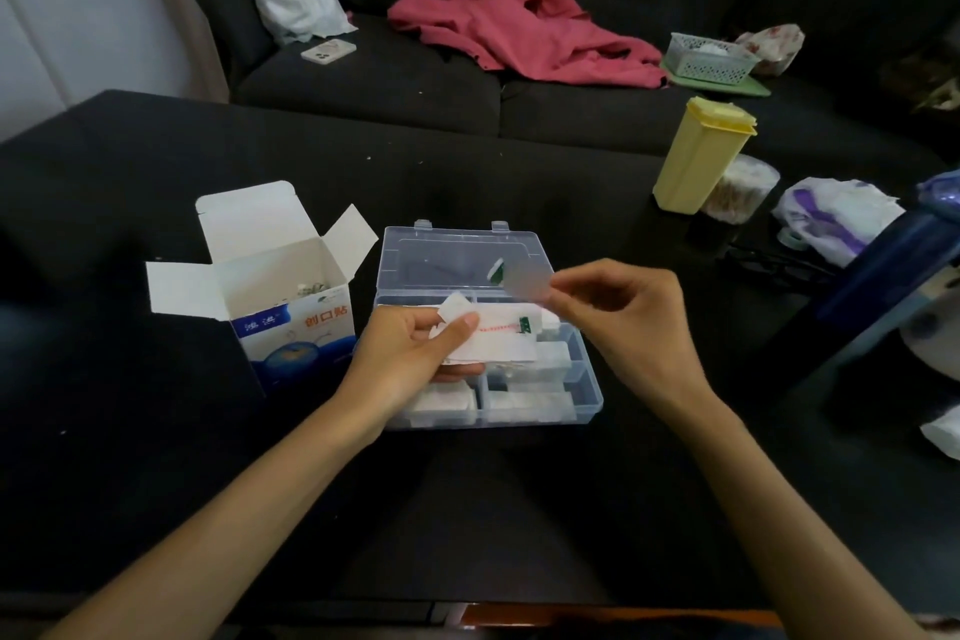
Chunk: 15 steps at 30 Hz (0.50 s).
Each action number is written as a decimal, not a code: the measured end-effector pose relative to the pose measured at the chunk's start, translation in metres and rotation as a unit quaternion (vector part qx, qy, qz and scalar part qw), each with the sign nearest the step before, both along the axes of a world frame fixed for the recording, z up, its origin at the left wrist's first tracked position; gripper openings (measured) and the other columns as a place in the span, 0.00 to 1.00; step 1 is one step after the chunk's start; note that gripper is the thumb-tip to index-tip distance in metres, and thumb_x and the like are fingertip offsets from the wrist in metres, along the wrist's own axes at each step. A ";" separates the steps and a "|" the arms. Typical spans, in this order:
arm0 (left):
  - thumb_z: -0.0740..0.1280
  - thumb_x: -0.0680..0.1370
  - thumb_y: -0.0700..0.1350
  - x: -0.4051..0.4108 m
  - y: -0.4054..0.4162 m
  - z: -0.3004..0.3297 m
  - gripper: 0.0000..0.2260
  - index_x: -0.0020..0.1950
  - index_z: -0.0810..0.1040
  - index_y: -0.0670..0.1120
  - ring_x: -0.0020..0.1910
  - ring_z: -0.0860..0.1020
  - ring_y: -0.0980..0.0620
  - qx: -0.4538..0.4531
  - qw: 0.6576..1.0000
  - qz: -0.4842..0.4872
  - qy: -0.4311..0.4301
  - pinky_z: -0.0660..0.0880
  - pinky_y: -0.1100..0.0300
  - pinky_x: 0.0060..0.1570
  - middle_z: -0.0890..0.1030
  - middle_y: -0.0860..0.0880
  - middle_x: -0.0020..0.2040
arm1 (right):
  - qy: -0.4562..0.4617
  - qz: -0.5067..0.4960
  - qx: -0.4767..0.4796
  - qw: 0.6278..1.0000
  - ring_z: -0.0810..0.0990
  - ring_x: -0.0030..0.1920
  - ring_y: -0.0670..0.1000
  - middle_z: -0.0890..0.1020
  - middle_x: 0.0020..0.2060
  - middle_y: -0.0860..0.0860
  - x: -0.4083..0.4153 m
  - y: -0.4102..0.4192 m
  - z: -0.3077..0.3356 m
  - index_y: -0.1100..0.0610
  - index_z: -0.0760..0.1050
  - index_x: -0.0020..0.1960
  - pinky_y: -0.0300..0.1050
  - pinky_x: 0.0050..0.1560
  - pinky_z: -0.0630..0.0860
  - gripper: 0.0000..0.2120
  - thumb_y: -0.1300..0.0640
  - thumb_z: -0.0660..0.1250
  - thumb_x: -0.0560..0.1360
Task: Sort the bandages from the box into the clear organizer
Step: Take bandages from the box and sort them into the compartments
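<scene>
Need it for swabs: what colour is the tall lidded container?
Pale yellow container, seen in the head view.

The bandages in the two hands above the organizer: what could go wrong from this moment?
1. The left hand grips several white bandages loosely stacked; some could slide out and land in the wrong compartment of the clear organizer.
2. The right hand pinches one bandage only at its edge, so it may drop onto the open lid instead of a compartment.
3. The open box stands close to the left forearm and could be knocked over.
</scene>
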<state>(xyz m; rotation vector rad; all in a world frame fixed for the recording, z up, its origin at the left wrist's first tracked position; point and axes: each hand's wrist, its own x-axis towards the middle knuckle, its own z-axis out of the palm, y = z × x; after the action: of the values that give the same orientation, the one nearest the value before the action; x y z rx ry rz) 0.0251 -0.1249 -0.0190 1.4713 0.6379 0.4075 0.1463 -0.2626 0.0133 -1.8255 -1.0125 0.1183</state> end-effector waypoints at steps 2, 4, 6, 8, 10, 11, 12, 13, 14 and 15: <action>0.68 0.76 0.43 0.000 0.004 0.002 0.04 0.48 0.80 0.45 0.34 0.83 0.56 -0.001 1.000 0.027 -0.002 0.77 0.68 0.29 0.83 0.52 0.38 | -0.126 0.025 -0.046 0.991 0.80 0.44 0.44 0.81 0.41 0.42 0.002 -0.004 0.000 0.48 0.81 0.46 0.41 0.43 0.80 0.09 0.47 0.69 0.68; 0.67 0.76 0.44 0.000 0.011 0.005 0.04 0.48 0.79 0.45 0.36 0.84 0.54 0.021 0.997 0.076 -0.005 0.80 0.65 0.33 0.82 0.51 0.41 | -0.153 0.033 -0.086 0.984 0.79 0.45 0.44 0.82 0.42 0.43 0.009 -0.011 0.002 0.51 0.82 0.46 0.44 0.44 0.80 0.09 0.49 0.68 0.69; 0.67 0.76 0.45 0.000 0.019 0.005 0.04 0.48 0.78 0.46 0.39 0.83 0.53 0.059 0.990 0.126 -0.010 0.81 0.61 0.39 0.82 0.51 0.44 | -0.120 0.062 -0.141 0.981 0.79 0.45 0.43 0.82 0.42 0.44 0.015 -0.017 0.005 0.51 0.82 0.44 0.42 0.44 0.78 0.05 0.53 0.71 0.69; 0.68 0.76 0.46 -0.001 0.022 0.005 0.03 0.48 0.78 0.48 0.41 0.83 0.53 0.077 0.986 0.148 -0.011 0.81 0.62 0.39 0.81 0.51 0.47 | -0.099 0.099 -0.200 0.970 0.77 0.43 0.42 0.81 0.40 0.44 0.016 -0.019 0.002 0.50 0.83 0.42 0.37 0.41 0.73 0.03 0.55 0.73 0.68; 0.68 0.76 0.46 -0.001 0.020 0.003 0.03 0.49 0.77 0.48 0.40 0.83 0.53 0.077 0.986 0.145 -0.010 0.80 0.65 0.36 0.81 0.51 0.48 | -0.116 0.107 -0.242 0.957 0.77 0.42 0.42 0.81 0.40 0.43 0.014 -0.016 -0.005 0.49 0.83 0.43 0.35 0.41 0.71 0.03 0.54 0.74 0.68; 0.68 0.76 0.46 -0.001 0.019 0.003 0.04 0.49 0.77 0.48 0.40 0.83 0.54 0.072 0.988 0.140 -0.009 0.80 0.65 0.35 0.81 0.51 0.48 | -0.140 0.106 -0.263 0.949 0.77 0.43 0.41 0.82 0.42 0.42 0.014 -0.014 -0.009 0.47 0.83 0.44 0.35 0.42 0.72 0.04 0.53 0.73 0.69; 0.67 0.76 0.46 0.000 0.017 0.002 0.04 0.50 0.77 0.48 0.38 0.83 0.54 0.067 0.988 0.136 -0.008 0.80 0.66 0.35 0.80 0.51 0.48 | -0.162 0.106 -0.284 0.939 0.77 0.44 0.41 0.82 0.44 0.42 0.013 -0.012 -0.012 0.46 0.83 0.45 0.37 0.44 0.75 0.05 0.52 0.72 0.70; 0.67 0.76 0.45 0.000 0.015 0.003 0.05 0.51 0.78 0.47 0.37 0.83 0.55 0.063 0.989 0.133 -0.008 0.79 0.67 0.34 0.80 0.51 0.48 | -0.176 0.109 -0.304 0.930 0.78 0.45 0.40 0.82 0.46 0.42 0.013 -0.010 -0.014 0.46 0.82 0.47 0.38 0.47 0.76 0.06 0.52 0.71 0.71; 0.67 0.76 0.45 0.000 0.015 0.003 0.06 0.52 0.78 0.47 0.36 0.83 0.56 0.060 0.990 0.130 -0.009 0.79 0.67 0.33 0.80 0.51 0.48 | -0.182 0.114 -0.322 0.922 0.77 0.46 0.39 0.82 0.49 0.42 0.011 -0.008 -0.016 0.46 0.82 0.50 0.37 0.49 0.77 0.07 0.52 0.71 0.72; 0.67 0.76 0.45 0.001 0.014 0.003 0.06 0.52 0.78 0.47 0.35 0.83 0.57 0.057 0.990 0.128 -0.011 0.79 0.67 0.33 0.80 0.51 0.47 | -0.183 0.122 -0.336 0.916 0.77 0.46 0.38 0.83 0.50 0.42 0.011 -0.007 -0.016 0.47 0.82 0.52 0.35 0.50 0.76 0.08 0.53 0.70 0.73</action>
<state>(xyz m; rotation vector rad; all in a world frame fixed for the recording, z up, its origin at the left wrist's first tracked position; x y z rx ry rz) 0.0258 -0.1110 -0.0159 1.4954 0.8005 0.6683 0.1569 -0.2700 -0.0028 -2.3871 -1.6067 0.3167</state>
